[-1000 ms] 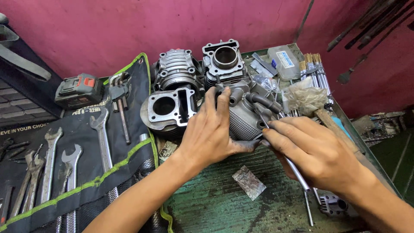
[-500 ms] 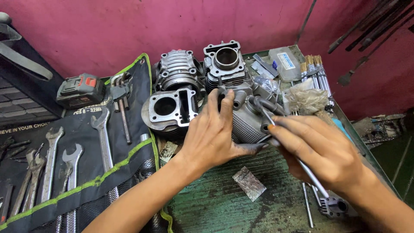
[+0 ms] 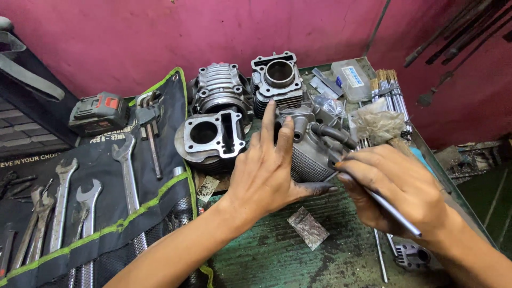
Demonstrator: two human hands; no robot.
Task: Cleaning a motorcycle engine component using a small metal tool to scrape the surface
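The work looks midway: the left hand (image 3: 266, 173) lies flat, fingers spread, on the finned engine cylinder (image 3: 312, 152), which lies on its side between both hands, while the right hand (image 3: 397, 186) is closed around a thin metal rod (image 3: 392, 212) aimed at it. Far left of the left hand, the dark tool roll (image 3: 101, 176) carries pale lettering; beyond the right hand sits a clear plastic box (image 3: 349, 79) with a blue-and-white label

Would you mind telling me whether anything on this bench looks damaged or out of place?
Nothing looks broken. The green metal benchtop is worn and stained, a loose grey scrap lies by the left hand, and the fingers are blackened with grime.
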